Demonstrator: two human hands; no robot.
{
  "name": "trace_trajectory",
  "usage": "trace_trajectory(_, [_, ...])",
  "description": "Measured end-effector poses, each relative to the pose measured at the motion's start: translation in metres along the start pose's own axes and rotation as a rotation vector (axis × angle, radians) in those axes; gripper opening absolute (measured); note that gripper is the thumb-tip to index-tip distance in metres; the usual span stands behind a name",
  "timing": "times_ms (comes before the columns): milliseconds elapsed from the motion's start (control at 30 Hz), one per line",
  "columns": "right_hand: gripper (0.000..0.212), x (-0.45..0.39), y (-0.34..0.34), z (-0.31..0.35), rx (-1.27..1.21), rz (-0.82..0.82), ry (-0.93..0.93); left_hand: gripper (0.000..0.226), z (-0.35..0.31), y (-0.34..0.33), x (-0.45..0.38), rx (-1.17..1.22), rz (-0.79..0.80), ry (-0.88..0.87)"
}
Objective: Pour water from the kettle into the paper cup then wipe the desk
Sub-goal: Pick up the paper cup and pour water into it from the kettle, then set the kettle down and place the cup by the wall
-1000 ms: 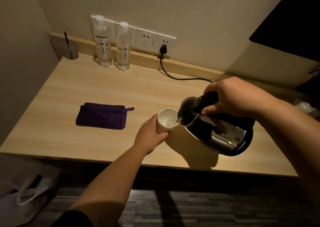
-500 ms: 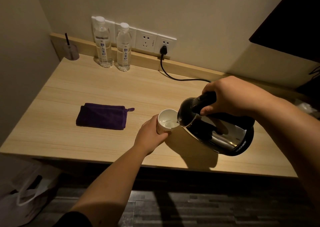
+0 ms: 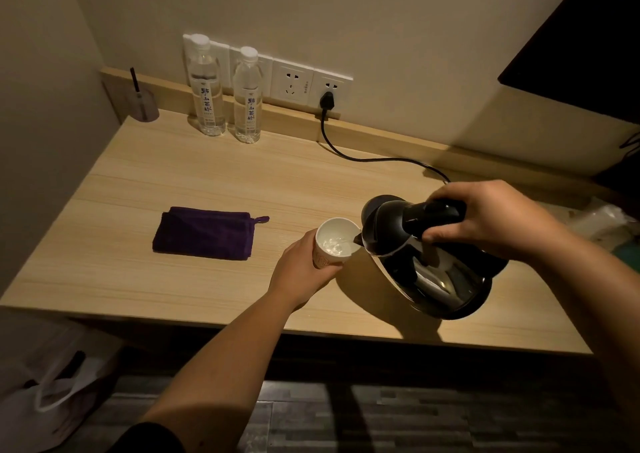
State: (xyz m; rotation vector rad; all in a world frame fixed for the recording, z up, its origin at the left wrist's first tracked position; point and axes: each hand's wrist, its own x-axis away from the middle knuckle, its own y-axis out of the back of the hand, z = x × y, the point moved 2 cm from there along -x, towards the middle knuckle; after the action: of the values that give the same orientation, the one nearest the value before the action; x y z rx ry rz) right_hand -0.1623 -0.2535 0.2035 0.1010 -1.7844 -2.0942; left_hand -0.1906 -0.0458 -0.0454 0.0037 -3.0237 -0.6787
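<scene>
The pour is under way. The right hand [image 3: 485, 220] is wrapped around the black handle of the kettle [image 3: 426, 262], which is held clear of the desk [image 3: 138, 279] and tilted toward the person's left, spout low. The spout tip meets the right-hand rim of the paper cup [image 3: 334, 243]. Water is visible inside the cup; its level cannot be judged closely, though it looks well up the wall.

The left hand [image 3: 301, 272] grips the cup from its near side, fingers curled around the lower wall. The cup stands about mid-desk, near the front edge.

The purple cloth [image 3: 206, 232] lies folded flat on the desk, well to the left of the cup, long axis running left to right, hanging loop pointing toward the cup. It lies clearly nearer the left hand than the right, which is occupied and on the far side of the cup.

Judgement: the wipe will most readily fall to the left hand once the cup is released, reaching leftward. The kettle must first be righted; over-tilting now risks overflow.
</scene>
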Motion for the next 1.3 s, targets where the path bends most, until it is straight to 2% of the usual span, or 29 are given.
trace_trajectory(133, [0.051,0.01,-0.014,-0.022,-0.114,-0.036,-0.027,0.07,-0.002,0.001,0.001,0.012,-0.005,0.0])
trace_trajectory(333, [0.044,0.033,-0.034,-0.047,-0.385,-0.149,-0.092,0.074,-0.007,0.002,0.002,0.008,0.008,0.016])
trace_trajectory(467, [0.044,0.064,-0.049,-0.068,-0.586,-0.346,-0.201,0.079,-0.011,0.004,0.003,0.024,0.013,0.032])
trace_trajectory(633, [0.037,0.104,-0.079,-0.1,-0.709,-0.589,-0.416,0.074,-0.014,0.003,0.005,0.031,-0.005,0.048])
trace_trajectory(867, [0.037,0.117,-0.112,-0.133,-0.816,-0.854,-0.6,0.086,-0.015,0.002,0.005,0.006,-0.012,0.044])
trace_trajectory(1033, [0.03,0.115,-0.122,-0.144,-0.815,-0.905,-0.648,0.077,-0.016,0.002,0.006,-0.005,-0.03,0.042])
trace_trajectory(1300, [0.035,0.114,-0.131,-0.149,-0.806,-0.85,-0.639,0.072,-0.006,0.001,0.001,-0.063,-0.018,0.054])
